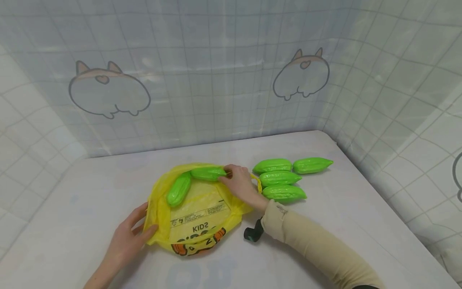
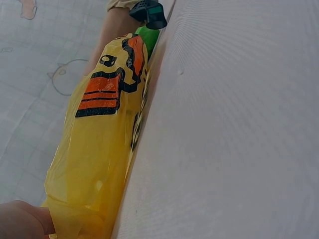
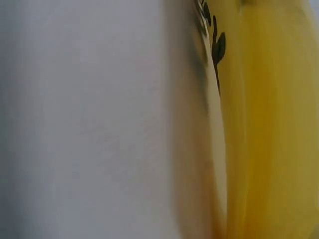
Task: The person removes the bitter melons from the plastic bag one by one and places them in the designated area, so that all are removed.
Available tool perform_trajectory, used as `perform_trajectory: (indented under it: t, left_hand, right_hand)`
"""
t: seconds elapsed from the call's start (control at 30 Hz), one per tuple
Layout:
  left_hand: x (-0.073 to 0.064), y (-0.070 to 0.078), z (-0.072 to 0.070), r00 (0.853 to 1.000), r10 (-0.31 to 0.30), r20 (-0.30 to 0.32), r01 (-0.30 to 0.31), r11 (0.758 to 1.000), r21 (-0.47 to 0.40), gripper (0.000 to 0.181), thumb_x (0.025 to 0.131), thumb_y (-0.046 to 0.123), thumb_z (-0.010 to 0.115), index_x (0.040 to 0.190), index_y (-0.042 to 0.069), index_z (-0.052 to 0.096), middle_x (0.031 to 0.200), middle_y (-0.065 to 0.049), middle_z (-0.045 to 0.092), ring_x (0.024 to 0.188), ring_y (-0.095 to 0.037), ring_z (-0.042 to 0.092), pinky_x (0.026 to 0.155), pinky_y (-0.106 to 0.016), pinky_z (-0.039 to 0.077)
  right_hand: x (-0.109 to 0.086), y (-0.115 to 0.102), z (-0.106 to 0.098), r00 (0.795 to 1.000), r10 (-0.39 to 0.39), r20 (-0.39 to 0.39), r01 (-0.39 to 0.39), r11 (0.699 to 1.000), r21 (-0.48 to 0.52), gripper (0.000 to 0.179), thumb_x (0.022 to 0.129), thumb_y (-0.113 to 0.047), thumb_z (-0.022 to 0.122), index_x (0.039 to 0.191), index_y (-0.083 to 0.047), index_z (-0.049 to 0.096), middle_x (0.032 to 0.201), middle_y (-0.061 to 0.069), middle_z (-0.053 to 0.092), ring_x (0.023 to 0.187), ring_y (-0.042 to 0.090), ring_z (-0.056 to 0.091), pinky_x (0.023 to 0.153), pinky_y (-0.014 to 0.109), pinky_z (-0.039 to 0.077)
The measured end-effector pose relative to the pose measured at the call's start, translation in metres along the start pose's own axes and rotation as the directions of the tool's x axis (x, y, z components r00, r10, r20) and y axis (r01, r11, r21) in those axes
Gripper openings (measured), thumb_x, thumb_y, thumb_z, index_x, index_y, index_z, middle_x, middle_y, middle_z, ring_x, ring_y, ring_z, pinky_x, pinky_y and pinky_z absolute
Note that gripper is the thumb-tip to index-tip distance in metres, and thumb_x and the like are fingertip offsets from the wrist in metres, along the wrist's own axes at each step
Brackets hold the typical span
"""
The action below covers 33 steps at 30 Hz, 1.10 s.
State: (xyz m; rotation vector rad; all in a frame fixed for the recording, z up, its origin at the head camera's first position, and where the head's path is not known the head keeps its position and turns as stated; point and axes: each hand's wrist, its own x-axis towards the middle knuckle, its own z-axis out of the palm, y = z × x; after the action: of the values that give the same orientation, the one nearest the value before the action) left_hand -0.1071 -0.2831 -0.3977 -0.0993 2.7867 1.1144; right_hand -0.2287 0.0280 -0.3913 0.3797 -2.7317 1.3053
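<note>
A yellow plastic bag (image 1: pixel 202 208) with an orange-and-black print lies open on the table, its mouth spread wide. My left hand (image 1: pixel 126 237) pinches the bag's left rim between thumb and fingers; in the left wrist view only part of that hand (image 2: pixel 22 219) shows beside the yellow film. Inside the bag lie two glossy, bright green, ridged gourd-shaped pieces. One gourd-shaped piece (image 1: pixel 179 189) slants at the left; the other gourd-shaped piece (image 1: pixel 207 173) lies along the far side. My right hand (image 1: pixel 240 182) reaches over the right rim and pinches the latter's pointed tip.
Several more green gourd-shaped pieces (image 1: pixel 283 192) lie together on the white table (image 1: pixel 325 224), right of the bag. A dark wrist camera (image 1: pixel 254 232) hangs beneath the right wrist. Grid-patterned curtains (image 1: pixel 209 80) with cartoon animal drawings stand behind and at both sides.
</note>
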Motion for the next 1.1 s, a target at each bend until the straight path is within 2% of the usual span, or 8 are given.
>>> perform_trajectory:
  t: [0.2, 0.47, 0.63, 1.1]
  left_hand:
    - [-0.001, 0.000, 0.001, 1.000, 0.006, -0.007, -0.006, 1.000, -0.001, 0.080, 0.094, 0.024, 0.068, 0.158, 0.005, 0.023, 0.157, -0.030, 0.030, 0.142, -0.049, 0.033, 0.107, -0.057, 0.047]
    - [0.000, -0.001, 0.001, 1.000, -0.004, -0.002, 0.004, 1.000, 0.003, 0.081, 0.095, 0.026, 0.068, 0.158, 0.006, 0.022, 0.157, -0.030, 0.030, 0.141, -0.049, 0.034, 0.107, -0.056, 0.047]
    - [0.001, 0.000, 0.001, 1.000, -0.008, 0.000, 0.008, 1.000, 0.004, 0.082, 0.095, 0.027, 0.067, 0.159, 0.005, 0.021, 0.157, -0.031, 0.030, 0.140, -0.049, 0.035, 0.107, -0.056, 0.047]
    - [-0.002, 0.001, 0.000, 1.000, -0.013, 0.005, 0.013, 1.000, -0.001, 0.081, 0.096, 0.026, 0.067, 0.159, 0.006, 0.020, 0.157, -0.031, 0.030, 0.141, -0.049, 0.034, 0.107, -0.056, 0.047]
  right_hand:
    - [0.001, -0.002, 0.002, 0.999, 0.001, -0.032, -0.001, 1.000, 0.003, 0.027, 0.095, -0.018, 0.068, 0.117, -0.003, 0.071, 0.107, 0.010, 0.075, 0.098, 0.021, 0.069, 0.087, 0.036, 0.059]
    - [0.000, -0.003, -0.001, 0.999, 0.039, -0.027, -0.039, 0.999, 0.020, 0.028, 0.096, -0.019, 0.067, 0.119, -0.004, 0.071, 0.111, 0.010, 0.075, 0.105, 0.022, 0.069, 0.092, 0.037, 0.059]
    - [-0.001, -0.002, -0.003, 0.999, 0.040, -0.036, -0.039, 0.999, 0.032, 0.026, 0.095, -0.018, 0.067, 0.116, -0.004, 0.072, 0.109, 0.010, 0.075, 0.102, 0.022, 0.070, 0.090, 0.036, 0.060]
    - [-0.015, -0.001, -0.017, 0.999, -0.022, -0.030, 0.025, 0.994, 0.106, 0.024, 0.095, -0.014, 0.068, 0.114, -0.001, 0.072, 0.111, 0.013, 0.074, 0.102, 0.024, 0.072, 0.089, 0.036, 0.061]
